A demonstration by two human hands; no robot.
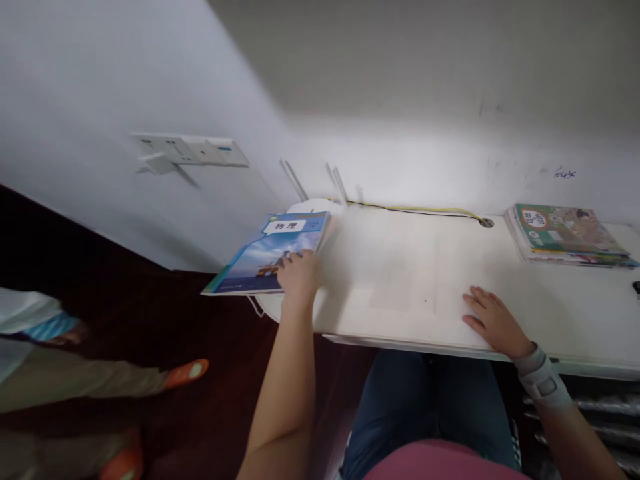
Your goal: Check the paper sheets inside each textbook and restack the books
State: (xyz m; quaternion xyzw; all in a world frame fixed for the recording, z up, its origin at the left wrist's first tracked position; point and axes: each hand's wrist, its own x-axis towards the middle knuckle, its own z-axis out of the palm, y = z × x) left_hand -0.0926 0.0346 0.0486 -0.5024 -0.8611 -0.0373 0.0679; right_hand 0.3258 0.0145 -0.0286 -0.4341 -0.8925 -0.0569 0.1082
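A blue book with a sea picture and a white title label lies at the left end of the white desk, its left part jutting past the edge. My left hand rests on the book's right side, fingers bent over the cover; its thumb is hard to make out. On the desk's right half, my right hand lies flat near the front edge with its fingers apart and nothing in it. A grey band wraps that wrist.
Books are stacked at the right back. Yellow and black cables run along the wall to a desk hole. Thin white rods stand at the left back. A wall socket holds a plug. Another person's orange shoe shows lower left.
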